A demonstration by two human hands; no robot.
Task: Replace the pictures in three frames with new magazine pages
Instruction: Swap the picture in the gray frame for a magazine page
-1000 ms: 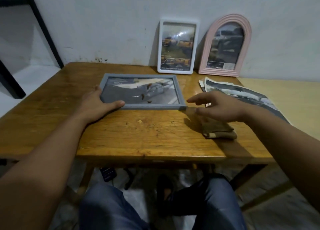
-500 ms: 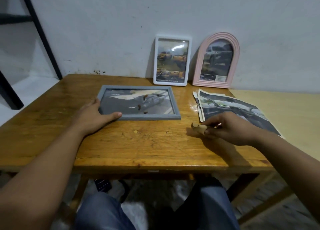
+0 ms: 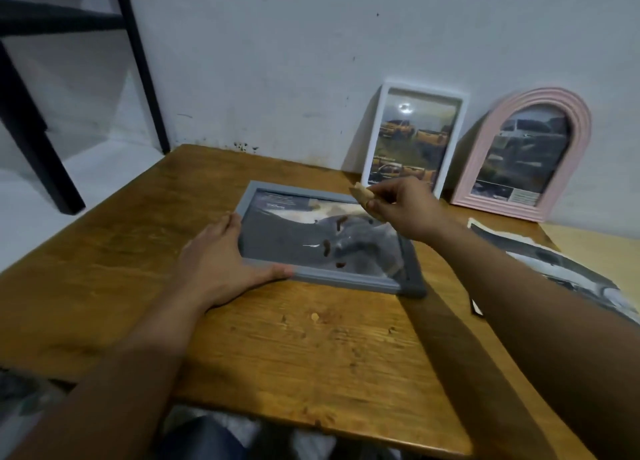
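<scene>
Grey frame point(image 3: 360, 279) flat, left hand point(image 3: 221, 262) steadying edge.

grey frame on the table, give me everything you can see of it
The grey frame is rectangular with a plain matte border, perhaps plastic, lying flat, landscape, face up on the wooden table. It holds a greyish picture that seems to show a car; a few dark brown spots mark its front. The left hand rests on its near left corner, thumb along the near edge. The right hand hovers above its far right part, pinching a tan cloth.
</scene>
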